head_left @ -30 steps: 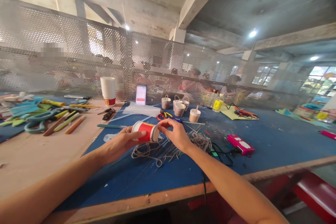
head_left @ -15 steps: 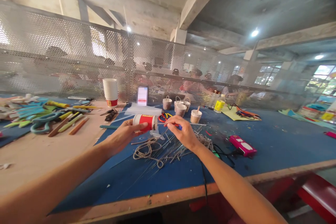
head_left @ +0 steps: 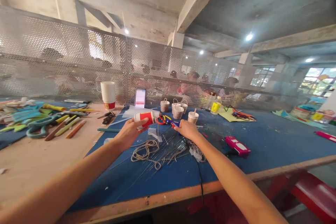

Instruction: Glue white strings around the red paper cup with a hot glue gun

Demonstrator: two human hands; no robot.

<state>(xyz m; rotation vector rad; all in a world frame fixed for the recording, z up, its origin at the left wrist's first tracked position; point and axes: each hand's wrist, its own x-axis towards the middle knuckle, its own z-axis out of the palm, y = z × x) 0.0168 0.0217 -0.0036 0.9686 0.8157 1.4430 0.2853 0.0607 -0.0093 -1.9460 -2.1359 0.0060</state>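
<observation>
My left hand [head_left: 128, 131] is closed around a red-and-white paper cup [head_left: 147, 117], tipped on its side with one end facing right. A strand of grey-brown cord [head_left: 158, 131] hangs from that end. My right hand [head_left: 187, 128] grips a blue glue gun [head_left: 173, 124] with a red trigger, its front pointing left toward the cup. Red-and-yellow handles [head_left: 165, 118] show just behind, between cup and gun. Below the hands lie a loose coil of cord [head_left: 145, 152] and a pile of thin wires [head_left: 170, 148].
Several small cord-wrapped buckets [head_left: 177, 112] stand behind my hands, near a cup with a stick [head_left: 193, 117]. A phone [head_left: 140, 98] and stacked paper cups [head_left: 108, 94] are farther back. Scissors [head_left: 42, 126] lie left; a magenta device [head_left: 237, 146] lies right. A perforated screen [head_left: 149, 59] borders the table.
My right hand has left the cord at the cup's end, moved right and taken hold of the glue gun. The cup stays in my left hand, tilted slightly more.
</observation>
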